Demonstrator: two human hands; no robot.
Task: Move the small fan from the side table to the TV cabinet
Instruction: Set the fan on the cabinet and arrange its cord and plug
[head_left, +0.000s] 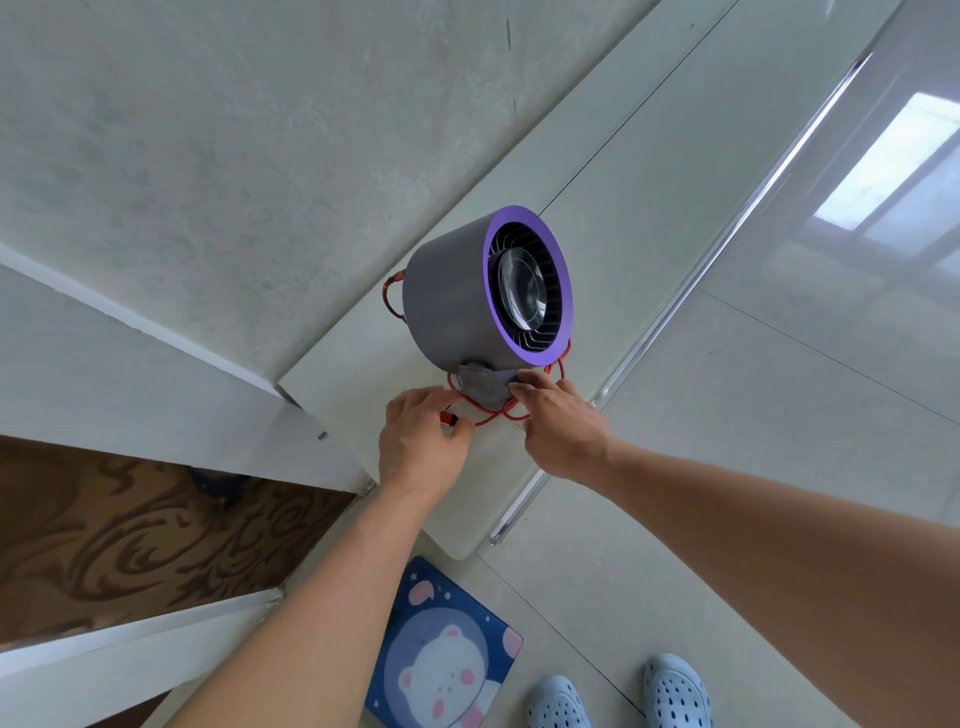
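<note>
The small fan (467, 291) is a grey drum with a purple front ring, and it stands upright on its grey foot (480, 387) on the pale top of the TV cabinet (597, 218). An orange-red cable (493, 415) loops around the foot and behind the drum. My left hand (421, 441) pinches the cable's orange plug end, just left of the foot. My right hand (563, 428) has its fingertips on the right edge of the foot.
A pale wall (208, 156) runs behind the cabinet. A metal strip (675, 312) edges the cabinet's front. On the glossy floor lie a blue mat with a bear picture (447, 654) and my light blue clogs (618, 696). A brown patterned panel (130, 530) is at the left.
</note>
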